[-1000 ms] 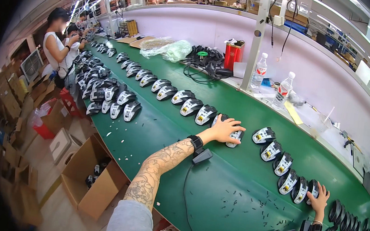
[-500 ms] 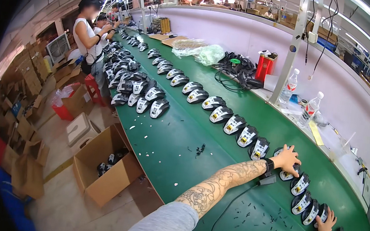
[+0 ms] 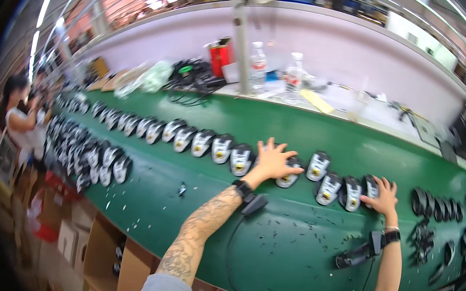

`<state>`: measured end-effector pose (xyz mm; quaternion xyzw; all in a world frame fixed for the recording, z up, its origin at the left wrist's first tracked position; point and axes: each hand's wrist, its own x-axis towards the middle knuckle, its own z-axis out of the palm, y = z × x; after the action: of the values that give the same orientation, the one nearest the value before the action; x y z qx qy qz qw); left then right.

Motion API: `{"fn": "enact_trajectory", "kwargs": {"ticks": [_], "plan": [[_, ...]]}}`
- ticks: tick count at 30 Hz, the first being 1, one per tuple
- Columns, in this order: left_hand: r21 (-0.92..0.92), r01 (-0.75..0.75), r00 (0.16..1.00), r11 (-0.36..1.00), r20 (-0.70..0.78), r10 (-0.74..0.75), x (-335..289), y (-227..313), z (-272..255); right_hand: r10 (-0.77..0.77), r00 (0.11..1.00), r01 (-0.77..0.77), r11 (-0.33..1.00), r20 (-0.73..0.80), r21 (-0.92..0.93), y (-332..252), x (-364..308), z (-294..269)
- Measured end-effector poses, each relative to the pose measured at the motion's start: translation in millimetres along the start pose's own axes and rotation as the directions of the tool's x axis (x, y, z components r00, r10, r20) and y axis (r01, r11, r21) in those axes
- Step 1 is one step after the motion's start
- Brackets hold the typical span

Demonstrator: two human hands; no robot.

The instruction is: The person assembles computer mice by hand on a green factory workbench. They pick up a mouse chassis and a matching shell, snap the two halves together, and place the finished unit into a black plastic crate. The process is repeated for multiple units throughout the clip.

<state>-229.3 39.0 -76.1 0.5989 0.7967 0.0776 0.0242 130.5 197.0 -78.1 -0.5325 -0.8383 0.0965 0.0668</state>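
Note:
A row of black-and-silver computer mouse bodies (image 3: 221,149), several with yellow parts inside, runs along the green bench. My left hand (image 3: 272,162) lies over the row with its fingers spread. It partly covers one mouse body (image 3: 287,178), which shows beneath the thumb side. To its right, another mouse body (image 3: 318,166) sits slightly farther back. At the right end of this group, my right hand (image 3: 384,196) has thumb and fingers around the edges of the last mouse body (image 3: 371,188). Dark straps with boxy devices are on both wrists, and a cable hangs from the left device (image 3: 254,204).
A dense cluster of mouse bodies (image 3: 82,149) fills the bench's left end. Black curved shells (image 3: 437,205) stand in a row at right. Small dark scraps (image 3: 286,236) litter the bench top. Bottles (image 3: 294,75) stand on the back ledge. Another person (image 3: 22,123) stands far left.
My view has swung to the right. My left hand has spread wider over the row, and the mouse bodies by my hands have shifted slightly. My right hand stays at the row's end.

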Motion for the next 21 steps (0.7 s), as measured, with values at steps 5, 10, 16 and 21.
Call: {"fn": "enact_trajectory", "kwargs": {"ticks": [5,10,16,21], "plan": [[0.088,-0.057,0.991,0.995,0.123,0.046,24.8,13.6,-1.2,0.032,0.999,-0.032,0.999,0.020,0.025,1.8,-6.1,-6.8],[-0.301,-0.488,0.872,0.819,-0.130,0.472,53.3,76.1,11.1,0.011,1.000,-0.011,1.000,0.008,-0.007,11.4,-3.0,-1.4],[-0.101,-0.442,0.893,0.891,-0.137,0.428,23.8,91.6,27.1,0.033,0.994,-0.033,0.999,0.109,0.001,13.2,-15.9,-9.7],[-0.006,-0.371,0.921,0.928,-0.132,0.367,-25.4,88.6,22.6,0.001,0.964,-0.053,0.981,0.265,0.189,25.2,-37.9,-33.8]]}}
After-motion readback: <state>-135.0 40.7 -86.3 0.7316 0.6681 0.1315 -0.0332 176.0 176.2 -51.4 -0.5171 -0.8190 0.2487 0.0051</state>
